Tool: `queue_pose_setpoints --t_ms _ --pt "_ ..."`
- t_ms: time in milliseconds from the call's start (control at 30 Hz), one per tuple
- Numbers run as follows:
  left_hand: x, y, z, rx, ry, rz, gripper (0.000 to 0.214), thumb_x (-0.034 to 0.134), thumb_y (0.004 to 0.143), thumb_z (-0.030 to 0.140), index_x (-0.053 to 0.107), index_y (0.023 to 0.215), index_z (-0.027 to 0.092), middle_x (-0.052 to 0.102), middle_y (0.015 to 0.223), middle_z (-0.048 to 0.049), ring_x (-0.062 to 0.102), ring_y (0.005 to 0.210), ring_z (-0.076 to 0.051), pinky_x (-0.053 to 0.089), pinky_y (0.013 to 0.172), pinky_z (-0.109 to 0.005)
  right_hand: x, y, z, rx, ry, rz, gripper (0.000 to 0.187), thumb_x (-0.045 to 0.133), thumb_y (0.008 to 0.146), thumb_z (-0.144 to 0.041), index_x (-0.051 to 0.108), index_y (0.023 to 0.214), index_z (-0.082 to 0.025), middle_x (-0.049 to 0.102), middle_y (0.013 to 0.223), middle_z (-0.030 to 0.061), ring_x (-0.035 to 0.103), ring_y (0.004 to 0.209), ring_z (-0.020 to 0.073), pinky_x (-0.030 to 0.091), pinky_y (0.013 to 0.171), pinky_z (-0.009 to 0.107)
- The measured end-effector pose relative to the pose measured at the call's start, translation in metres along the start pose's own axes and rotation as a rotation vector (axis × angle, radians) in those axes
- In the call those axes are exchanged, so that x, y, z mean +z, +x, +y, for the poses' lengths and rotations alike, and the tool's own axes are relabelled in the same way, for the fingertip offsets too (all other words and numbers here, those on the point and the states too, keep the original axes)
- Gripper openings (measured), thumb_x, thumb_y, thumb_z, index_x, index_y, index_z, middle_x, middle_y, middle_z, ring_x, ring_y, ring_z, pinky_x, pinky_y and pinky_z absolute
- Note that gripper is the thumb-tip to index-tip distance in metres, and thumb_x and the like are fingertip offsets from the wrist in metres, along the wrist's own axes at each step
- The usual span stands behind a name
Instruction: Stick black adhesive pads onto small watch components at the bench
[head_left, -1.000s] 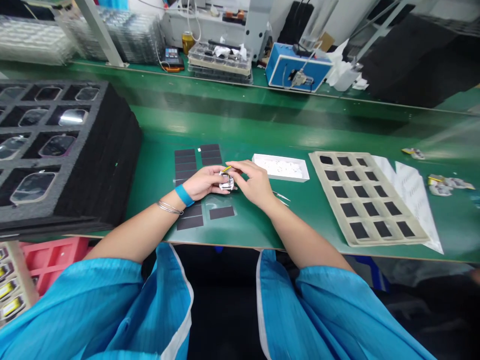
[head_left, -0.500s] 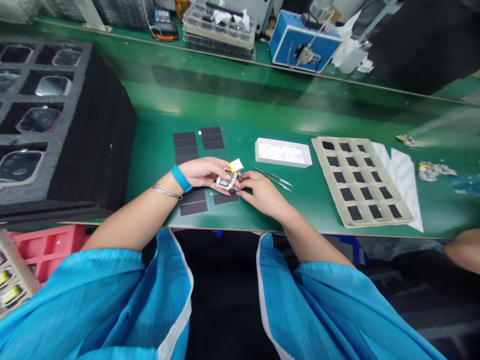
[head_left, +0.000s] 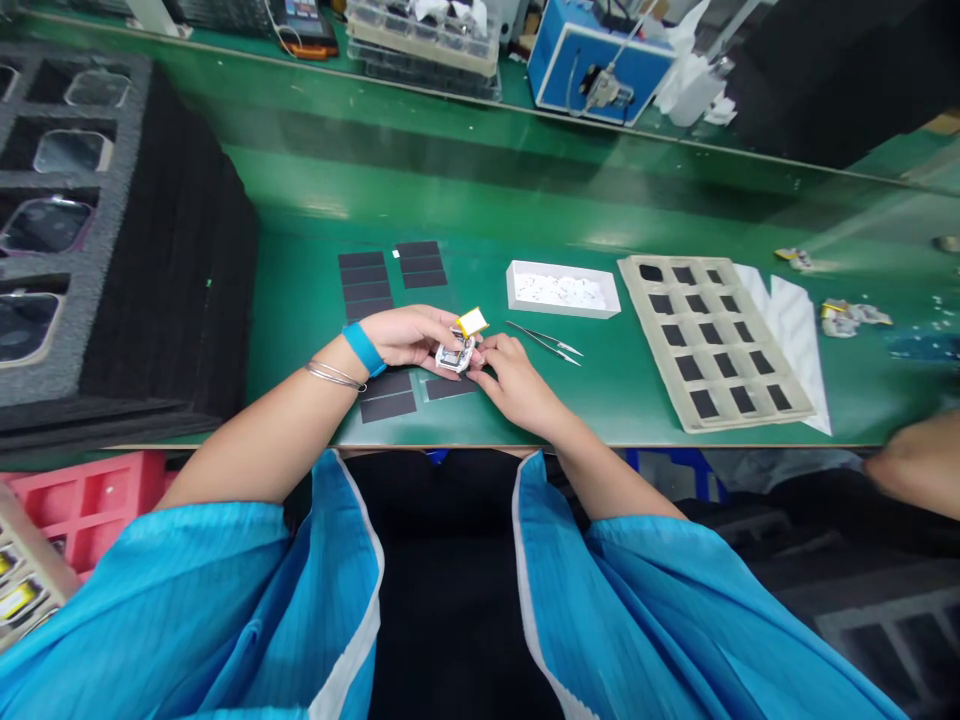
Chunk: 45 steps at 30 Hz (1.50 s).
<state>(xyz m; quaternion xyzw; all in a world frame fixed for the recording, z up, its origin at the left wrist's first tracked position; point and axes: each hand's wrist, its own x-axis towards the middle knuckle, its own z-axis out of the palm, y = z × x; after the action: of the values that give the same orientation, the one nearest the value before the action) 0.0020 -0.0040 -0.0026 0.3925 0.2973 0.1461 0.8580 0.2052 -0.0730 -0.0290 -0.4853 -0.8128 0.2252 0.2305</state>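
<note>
My left hand [head_left: 409, 335] is curled round a small white device [head_left: 452, 357] with a yellow-edged flap [head_left: 472, 322] standing up from it. It is held just above the green bench [head_left: 480, 200]. My right hand [head_left: 516, 382] lies beside it, fingertips pinching at the device's lower right side. Dark rectangular pads [head_left: 388, 398] lie on the bench under and around both hands, with more pads [head_left: 390, 270] in two columns further back. Metal tweezers [head_left: 545, 341] rest on the bench right of my right hand, untouched.
A shallow white tray [head_left: 562, 289] of small parts sits behind the tweezers. A beige compartment tray [head_left: 712, 340] holds dark pads at right. A tall black foam tray stack [head_left: 112, 220] stands at left, a pink crate [head_left: 86, 500] below it. Another person's arm [head_left: 911, 465] shows at the right edge.
The yellow-edged flap, earlier hidden between my fingers, now stands up. My right hand dropped from the device's top to its lower right side, uncovering the tweezers. The view tilted down.
</note>
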Motion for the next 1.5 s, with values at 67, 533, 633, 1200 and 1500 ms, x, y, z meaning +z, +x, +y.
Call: queue_pose_setpoints --t_ms 67,533,633,1200,1500 --pt "-0.002 0.001 -0.001 0.004 -0.008 -0.001 0.028 0.079 0.065 0.009 0.071 0.092 0.009 0.074 0.093 -0.0172 0.072 0.083 -0.027 0.058 0.082 -0.046 0.001 -0.009 -0.001 -0.077 0.011 0.027 0.006 0.054 0.09 -0.02 0.058 0.085 -0.02 0.057 0.105 0.0095 0.053 0.1 0.0233 0.045 0.093 0.043" --pt "0.006 0.004 0.004 0.277 -0.041 0.534 0.012 0.065 0.072 0.003 0.064 0.083 0.01 0.072 0.082 -0.011 0.069 0.07 -0.017 0.06 0.069 -0.032 -0.047 0.073 -0.008 -0.179 0.47 0.391 0.022 0.069 0.08 -0.041 0.061 0.073 -0.022 0.068 0.081 0.0028 0.066 0.083 0.0194 0.052 0.086 0.04" --pt "0.01 0.005 0.008 0.296 -0.03 0.64 0.009 0.059 0.075 0.001 0.062 0.078 0.01 0.068 0.071 -0.0068 0.067 0.062 -0.015 0.059 0.059 -0.028 -0.023 0.089 0.013 -0.06 0.633 0.299 0.03 0.078 0.069 -0.043 0.059 0.07 -0.02 0.068 0.075 0.0014 0.065 0.074 0.0167 0.053 0.077 0.035" --pt "0.011 0.008 0.007 0.267 0.014 0.634 0.006 0.063 0.072 0.004 0.061 0.072 0.01 0.061 0.062 -0.003 0.062 0.056 -0.011 0.059 0.059 -0.025 -0.004 0.08 0.014 -0.063 0.599 0.117 0.037 0.076 0.072 -0.04 0.047 0.085 -0.022 0.067 0.078 -0.0008 0.062 0.069 0.014 0.051 0.074 0.034" --pt "0.014 0.006 0.009 0.259 0.019 0.66 0.009 0.059 0.074 0.002 0.061 0.071 0.009 0.061 0.062 -0.0039 0.063 0.057 -0.012 0.058 0.057 -0.024 -0.002 0.077 0.013 -0.123 0.524 0.157 0.027 0.07 0.074 -0.024 0.048 0.088 -0.022 0.068 0.082 -0.0006 0.065 0.07 0.0145 0.052 0.076 0.033"
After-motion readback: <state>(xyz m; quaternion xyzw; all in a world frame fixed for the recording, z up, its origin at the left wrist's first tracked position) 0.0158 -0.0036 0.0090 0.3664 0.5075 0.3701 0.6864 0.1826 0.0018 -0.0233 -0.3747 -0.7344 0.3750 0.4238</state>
